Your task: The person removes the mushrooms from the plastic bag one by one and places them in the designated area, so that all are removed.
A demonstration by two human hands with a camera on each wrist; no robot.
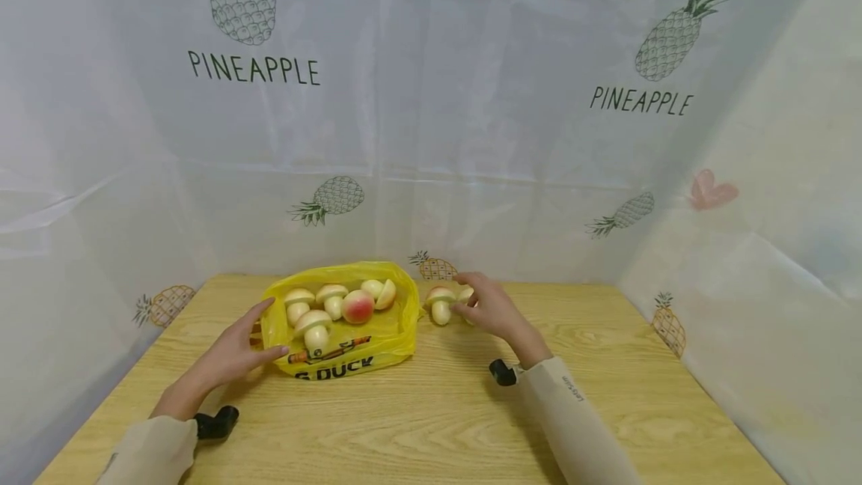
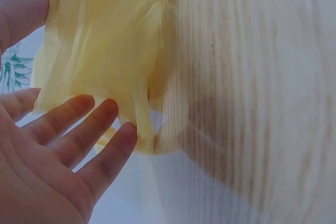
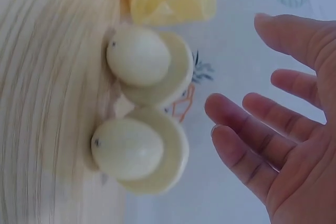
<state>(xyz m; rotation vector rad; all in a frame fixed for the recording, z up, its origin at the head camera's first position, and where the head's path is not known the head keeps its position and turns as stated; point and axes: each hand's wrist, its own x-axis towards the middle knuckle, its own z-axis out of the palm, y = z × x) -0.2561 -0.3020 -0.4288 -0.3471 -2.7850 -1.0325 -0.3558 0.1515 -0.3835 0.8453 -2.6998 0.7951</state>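
Note:
A yellow plastic bag (image 1: 407,335) lies with its mouth spread wide on the wooden table. Inside it are several toy mushrooms (image 1: 313,329) with cream stems, one showing its red-tinted cap (image 1: 358,307). My left hand (image 1: 232,350) rests at the bag's left side, fingers extended along the yellow plastic (image 2: 105,40) in the left wrist view. Two more mushrooms (image 3: 139,56) stand side by side to the right of the bag. My right hand (image 1: 494,311) hovers just beside them, fingers spread and holding nothing; it partly hides the right-hand mushroom (image 1: 466,296) in the head view.
The light wooden table (image 1: 404,425) ends at the back against a pale curtain (image 1: 444,133) printed with pineapples. The same sheeting stands along both sides. Black wrist mounts (image 1: 217,423) sit at both cuffs.

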